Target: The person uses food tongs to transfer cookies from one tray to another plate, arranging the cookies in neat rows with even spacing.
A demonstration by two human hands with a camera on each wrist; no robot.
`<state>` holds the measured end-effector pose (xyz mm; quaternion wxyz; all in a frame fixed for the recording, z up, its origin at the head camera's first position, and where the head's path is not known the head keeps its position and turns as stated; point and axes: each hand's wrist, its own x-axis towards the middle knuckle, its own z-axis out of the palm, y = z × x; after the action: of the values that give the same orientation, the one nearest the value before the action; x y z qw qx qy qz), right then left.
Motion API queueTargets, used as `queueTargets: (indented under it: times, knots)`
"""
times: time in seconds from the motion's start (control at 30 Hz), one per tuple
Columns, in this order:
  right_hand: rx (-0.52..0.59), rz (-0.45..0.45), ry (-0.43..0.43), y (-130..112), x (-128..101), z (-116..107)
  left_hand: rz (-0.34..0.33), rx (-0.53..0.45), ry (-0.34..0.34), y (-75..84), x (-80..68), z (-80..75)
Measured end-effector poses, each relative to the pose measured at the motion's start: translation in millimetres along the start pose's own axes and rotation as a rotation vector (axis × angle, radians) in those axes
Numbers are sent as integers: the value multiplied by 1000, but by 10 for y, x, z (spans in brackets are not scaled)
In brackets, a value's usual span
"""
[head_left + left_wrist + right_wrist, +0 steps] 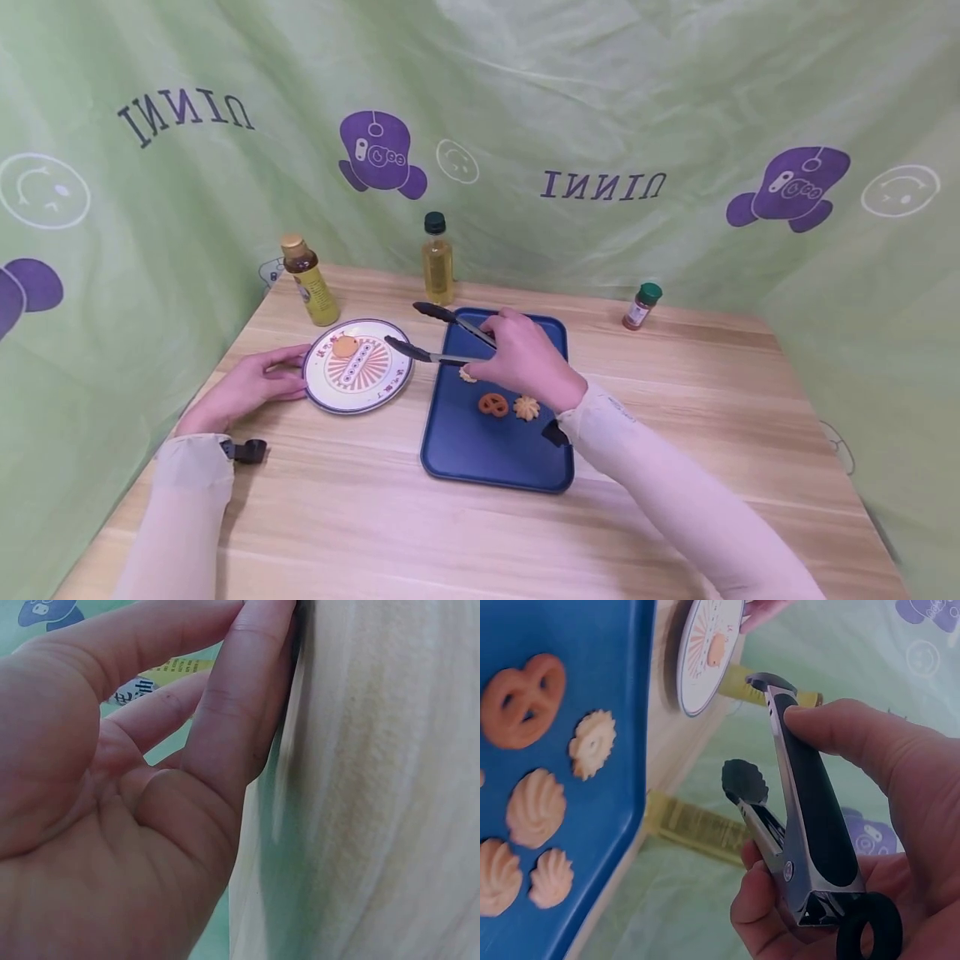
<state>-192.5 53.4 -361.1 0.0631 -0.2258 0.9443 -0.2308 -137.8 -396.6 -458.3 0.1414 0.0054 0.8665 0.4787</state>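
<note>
In the head view my left hand (251, 387) holds the left rim of a white patterned plate (393, 379), thumb and fingers at its edge. A small round cookie (345, 347) lies on the plate's upper left. My right hand (525, 358) grips metal tongs (810, 795) with black grips and dark tips. Spread apart, the tong tips hang between plate and tray, with nothing visible between them. Under the right hand lies a blue tray (495, 462) bearing a pretzel-shaped cookie (523, 701), a ring-shaped cookie (593, 744) and several swirled cookies (536, 808).
A brown-and-yellow bottle (313, 287) stands behind the plate. Behind the tray is an oil bottle (438, 267) with a dark cap. A small green-capped jar (642, 307) stands at the back right of the wooden table (337, 517). Green curtain (487, 83) surrounds the table's back and sides.
</note>
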Motion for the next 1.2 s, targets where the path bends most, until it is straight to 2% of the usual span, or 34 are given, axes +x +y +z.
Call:
queueTargets:
  times: [0.17,0.27,0.57,0.9,1.2]
  knots:
    - [-15,4,16,216,-173,-52,2,-38,-9,16,8,37]
    - [-20,28,17,392,-269,-101,0,-21,-9,14,20,55]
    - [-42,98,24,826,-400,-280,-6,-19,1,-36,24,35]
    - [-39,164,-7,1051,-532,-467,-14,5,-4,-27,5,-19]
    - [-40,145,-24,1106,-557,-489,-7,-19,-6,-11,9,-10]
